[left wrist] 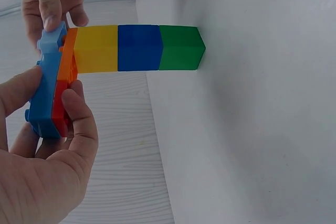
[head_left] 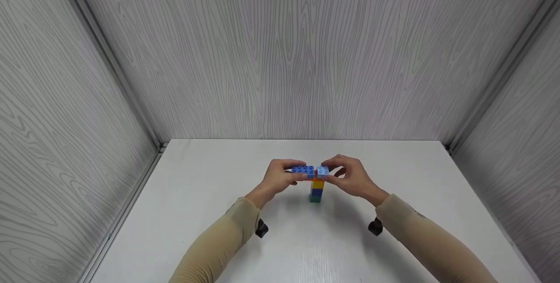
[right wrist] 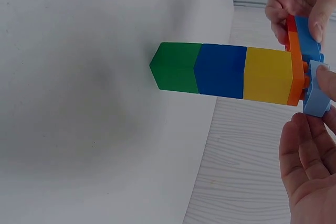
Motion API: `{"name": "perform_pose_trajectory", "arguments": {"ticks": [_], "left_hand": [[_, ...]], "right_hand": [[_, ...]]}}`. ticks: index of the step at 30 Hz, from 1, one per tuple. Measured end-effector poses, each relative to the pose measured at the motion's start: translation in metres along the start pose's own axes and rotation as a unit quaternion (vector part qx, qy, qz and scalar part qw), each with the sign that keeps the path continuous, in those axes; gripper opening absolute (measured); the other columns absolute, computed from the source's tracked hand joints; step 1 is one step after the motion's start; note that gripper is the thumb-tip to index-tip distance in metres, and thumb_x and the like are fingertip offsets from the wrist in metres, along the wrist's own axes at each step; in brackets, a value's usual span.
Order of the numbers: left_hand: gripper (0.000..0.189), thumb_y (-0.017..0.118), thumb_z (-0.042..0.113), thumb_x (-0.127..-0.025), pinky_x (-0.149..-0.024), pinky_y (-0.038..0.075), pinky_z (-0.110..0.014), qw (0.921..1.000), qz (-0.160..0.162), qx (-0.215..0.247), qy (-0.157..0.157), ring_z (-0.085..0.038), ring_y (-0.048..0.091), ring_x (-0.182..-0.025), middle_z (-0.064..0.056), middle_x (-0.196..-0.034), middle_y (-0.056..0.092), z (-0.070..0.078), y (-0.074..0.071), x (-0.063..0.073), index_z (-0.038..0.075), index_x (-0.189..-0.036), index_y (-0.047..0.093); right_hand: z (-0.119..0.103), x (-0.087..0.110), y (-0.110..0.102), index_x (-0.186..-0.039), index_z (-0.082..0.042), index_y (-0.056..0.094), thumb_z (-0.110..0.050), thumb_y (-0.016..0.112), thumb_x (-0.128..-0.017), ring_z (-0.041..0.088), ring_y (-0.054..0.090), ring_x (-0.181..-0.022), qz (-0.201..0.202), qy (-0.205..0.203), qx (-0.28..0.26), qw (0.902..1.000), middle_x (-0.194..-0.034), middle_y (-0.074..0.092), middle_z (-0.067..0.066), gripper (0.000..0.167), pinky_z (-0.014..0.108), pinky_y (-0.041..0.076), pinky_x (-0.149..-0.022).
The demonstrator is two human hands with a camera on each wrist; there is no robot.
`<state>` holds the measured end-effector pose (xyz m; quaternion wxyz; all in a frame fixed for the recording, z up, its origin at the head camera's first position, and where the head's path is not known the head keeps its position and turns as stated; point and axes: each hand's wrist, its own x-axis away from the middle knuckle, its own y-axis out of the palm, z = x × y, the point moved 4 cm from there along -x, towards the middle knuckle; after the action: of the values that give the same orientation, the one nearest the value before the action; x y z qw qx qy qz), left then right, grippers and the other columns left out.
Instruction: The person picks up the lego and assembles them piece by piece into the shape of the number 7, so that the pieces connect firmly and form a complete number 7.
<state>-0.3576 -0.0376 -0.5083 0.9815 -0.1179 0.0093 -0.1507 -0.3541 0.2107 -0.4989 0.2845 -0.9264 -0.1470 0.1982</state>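
A tower of a green brick [left wrist: 180,48], a dark blue brick [left wrist: 139,48] and a yellow brick [left wrist: 96,49] stands upright on the white table. On top lies a thin orange plate [right wrist: 296,77], with a thin red plate [left wrist: 60,100] beside it, jutting to the left. My left hand [head_left: 276,178] grips a long blue brick [head_left: 302,169] over the red plate, thumb on the brick and fingers around its underside. A light blue brick [right wrist: 316,95] is pinched in my right hand [head_left: 352,179], close over the orange plate's studs with a slim gap showing.
The white table [head_left: 210,178] ends at a grey wood-grain back panel [head_left: 280,55]. Similar panels stand at the left [head_left: 57,143] and right [head_left: 516,143]. A small black device [head_left: 261,228] sits at the left wrist, another black device [head_left: 375,226] at the right.
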Motion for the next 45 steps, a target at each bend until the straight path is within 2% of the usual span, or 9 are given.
{"name": "perform_pose_trajectory", "arguments": {"ticks": [5, 13, 21, 29, 36, 41, 45], "left_hand": [[0.036, 0.086, 0.020, -0.101, -0.091, 0.069, -0.031, 1.0000, 0.001, -0.003, 0.000, -0.022, 0.076, -0.111, -0.012, -0.141, 0.077, -0.001, 0.001, -0.001, 0.015, -0.136, 0.082], [0.037, 0.086, 0.020, -0.101, -0.093, 0.069, -0.032, 1.0000, 0.003, -0.003, 0.002, -0.023, 0.076, -0.111, -0.013, -0.142, 0.076, -0.001, 0.001, 0.000, 0.015, -0.137, 0.082], [0.036, 0.086, 0.019, -0.101, -0.089, 0.069, -0.030, 0.9999, -0.001, 0.000, 0.013, -0.021, 0.076, -0.108, -0.014, -0.141, 0.077, -0.005, -0.001, 0.003, 0.012, -0.136, 0.082], [0.040, 0.082, 0.018, -0.103, -0.089, 0.066, -0.027, 0.9992, 0.005, 0.008, 0.039, -0.020, 0.073, -0.110, -0.014, -0.146, 0.075, -0.006, 0.001, 0.003, 0.013, -0.143, 0.077], [0.049, 0.075, 0.005, -0.107, -0.106, 0.066, -0.034, 0.9967, 0.017, 0.019, 0.077, -0.026, 0.077, -0.121, -0.017, -0.153, 0.070, -0.009, 0.000, 0.002, 0.013, -0.154, 0.067], [0.044, 0.076, 0.003, -0.106, -0.107, 0.066, -0.034, 0.9939, 0.027, 0.021, 0.104, -0.026, 0.078, -0.119, -0.015, -0.147, 0.076, -0.009, -0.003, 0.001, 0.012, -0.148, 0.074], [0.040, 0.078, 0.005, -0.105, -0.106, 0.066, -0.031, 0.9944, 0.030, 0.026, 0.098, -0.024, 0.078, -0.120, -0.013, -0.143, 0.078, -0.009, -0.005, 0.002, 0.014, -0.144, 0.078]], "right_hand": [[-0.002, -0.003, 0.002, -0.131, -0.015, 0.083, -0.018, 0.090, -0.098, 0.027, 0.075, -0.112, -0.003, -0.012, 0.000, 0.9999, -0.124, 0.080, 0.008, 0.034, 0.022, 0.063, -0.090], [-0.004, -0.008, 0.005, -0.128, -0.018, 0.085, -0.018, 0.090, -0.098, 0.023, 0.074, -0.112, -0.018, 0.002, 0.014, 0.9997, -0.121, 0.080, 0.003, 0.031, 0.024, 0.063, -0.092], [-0.014, -0.006, 0.013, -0.130, -0.009, 0.084, -0.015, 0.084, -0.102, 0.026, 0.077, -0.111, -0.038, -0.035, 0.057, 0.9971, -0.123, 0.078, 0.010, 0.029, 0.045, 0.070, -0.096], [-0.015, -0.008, 0.014, -0.130, -0.008, 0.082, -0.012, 0.084, -0.102, 0.028, 0.078, -0.109, -0.025, -0.034, 0.053, 0.9977, -0.122, 0.077, 0.012, 0.028, 0.055, 0.069, -0.100], [-0.009, -0.013, 0.007, -0.131, -0.011, 0.082, -0.013, 0.084, -0.101, 0.027, 0.077, -0.110, -0.015, 0.016, 0.024, 0.9995, -0.122, 0.078, 0.011, 0.030, 0.052, 0.067, -0.105], [-0.004, -0.013, 0.002, -0.132, -0.012, 0.082, -0.015, 0.084, -0.102, 0.026, 0.075, -0.111, -0.008, 0.053, -0.012, 0.9985, -0.123, 0.078, 0.011, 0.030, 0.050, 0.067, -0.108], [-0.001, -0.011, 0.004, -0.133, -0.012, 0.082, -0.018, 0.084, -0.103, 0.027, 0.076, -0.113, -0.002, 0.074, -0.038, 0.9965, -0.127, 0.079, 0.012, 0.032, 0.048, 0.067, -0.108]]}}
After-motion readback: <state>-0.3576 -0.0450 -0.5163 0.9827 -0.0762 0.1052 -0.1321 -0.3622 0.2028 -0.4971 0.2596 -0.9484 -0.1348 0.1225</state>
